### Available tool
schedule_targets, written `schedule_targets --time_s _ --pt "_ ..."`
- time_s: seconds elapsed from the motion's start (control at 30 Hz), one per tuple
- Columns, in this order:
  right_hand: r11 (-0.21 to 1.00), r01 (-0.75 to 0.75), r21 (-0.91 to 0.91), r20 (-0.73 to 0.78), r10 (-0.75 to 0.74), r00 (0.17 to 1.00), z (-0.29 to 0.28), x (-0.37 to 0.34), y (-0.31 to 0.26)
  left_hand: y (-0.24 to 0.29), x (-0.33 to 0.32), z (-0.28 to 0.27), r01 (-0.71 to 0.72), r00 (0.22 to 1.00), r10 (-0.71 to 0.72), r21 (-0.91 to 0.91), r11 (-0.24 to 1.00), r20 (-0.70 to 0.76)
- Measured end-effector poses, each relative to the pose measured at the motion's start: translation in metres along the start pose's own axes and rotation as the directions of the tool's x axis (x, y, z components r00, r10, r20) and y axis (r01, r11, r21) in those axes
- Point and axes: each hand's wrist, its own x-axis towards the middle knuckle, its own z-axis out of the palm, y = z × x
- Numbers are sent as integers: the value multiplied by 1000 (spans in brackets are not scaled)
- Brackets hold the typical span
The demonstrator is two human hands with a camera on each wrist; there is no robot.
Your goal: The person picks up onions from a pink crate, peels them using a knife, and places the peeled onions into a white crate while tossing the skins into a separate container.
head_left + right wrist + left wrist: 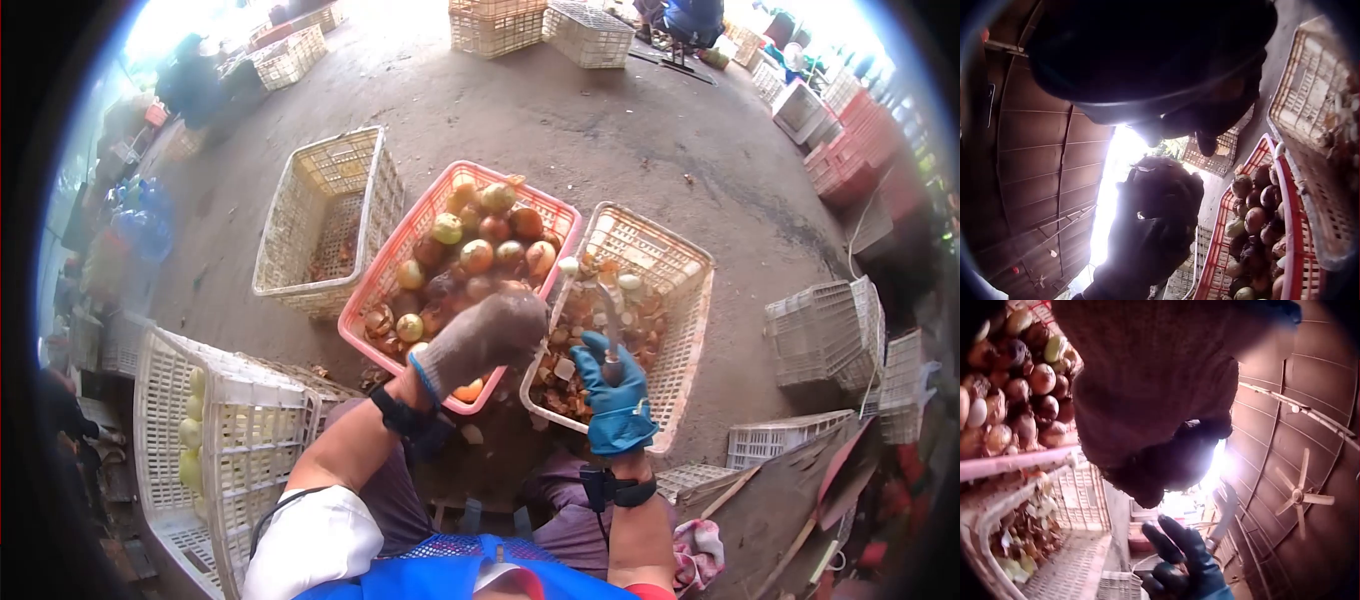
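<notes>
My left hand, in a dirty grey-brown knit glove, is curled in front of me over the edge between the pink and the right-hand crate. It grips what looks like an onion, mostly hidden by the glove and dark in both wrist views. My right hand, in a blue rubber glove, holds a curved-bladed knife by its handle, the blade pointing up and away over the right crate. Unpeeled onions fill the pink crate. Brown skins and a few pale pieces lie in the right-hand off-white crate.
Left of the pink crate stands another off-white crate with a few skins inside. Close at my left, a tall white crate stands beside pale peeled onions. Stacked crates line the right side. Further crates and a seated person are beyond.
</notes>
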Motion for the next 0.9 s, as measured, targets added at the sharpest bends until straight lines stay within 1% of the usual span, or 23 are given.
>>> schedule_targets --time_s 0.07,0.1,0.13,0.17,0.2,0.23,0.27,0.3,0.33,0.37,0.4,0.47,0.57,0.67,0.7,0.8,0.83,0.87,0.9 --pt "999 45 16 49 -46 998 1 -2 -1 7 -9 28 -5 1000 4 65 998 9" --pt "998 64 25 73 -65 995 0 -1 -1 6 -14 38 -46 999 43 123 991 24" --pt "999 50 19 85 -51 995 -2 0 0 -3 -13 43 -187 982 178 223 957 58" --pt "999 32 13 99 -33 995 -3 1 3 -2 -10 47 -29 1000 29 -36 999 -6" --pt "1000 13 5 115 -14 993 -4 2 5 6 -7 53 120 990 -135 -300 947 -33" --pt "993 45 113 134 -60 989 -3 5 10 12 -5 58 240 955 -296 -541 806 -17" --pt "993 22 118 113 -36 993 -4 6 9 12 -4 59 195 973 -226 -386 902 -37" --pt "992 2 125 93 -13 996 -5 8 9 13 -3 61 139 988 -151 -216 967 -44" --pt "991 -17 133 73 7 997 -5 8 8 16 -3 63 72 997 -74 -38 997 -38" --pt "993 -61 102 46 56 997 -5 7 4 23 -9 64 102 990 -96 55 993 -105" --pt "991 -86 103 51 81 995 -5 7 3 29 -9 68 120 985 -96 173 977 -143" --pt "985 -138 103 66 131 989 -6 5 3 37 -8 72 165 971 -79 398 903 -223" --pt "983 -169 67 105 162 981 -5 1 4 30 -9 60 121 977 -11 510 852 -213" --pt "997 -27 -68 149 37 988 -3 -2 9 31 -11 59 72 975 4 332 940 -223" --pt "990 45 -137 105 -30 994 -1 -5 1 34 -11 59 81 970 -8 291 953 -244" --pt "951 121 -286 43 -114 993 -8 -1 -3 41 -14 62 83 957 -35 155 984 -288" --pt "906 207 -370 38 -207 978 -11 3 10 42 -15 61 71 957 -37 107 992 -288" --pt "842 312 -440 67 -315 947 -14 5 12 43 -16 60 60 957 -41 59 996 -286" --pt "762 406 -504 100 -415 904 -14 7 12 41 -16 56 55 962 -30 87 995 -272"
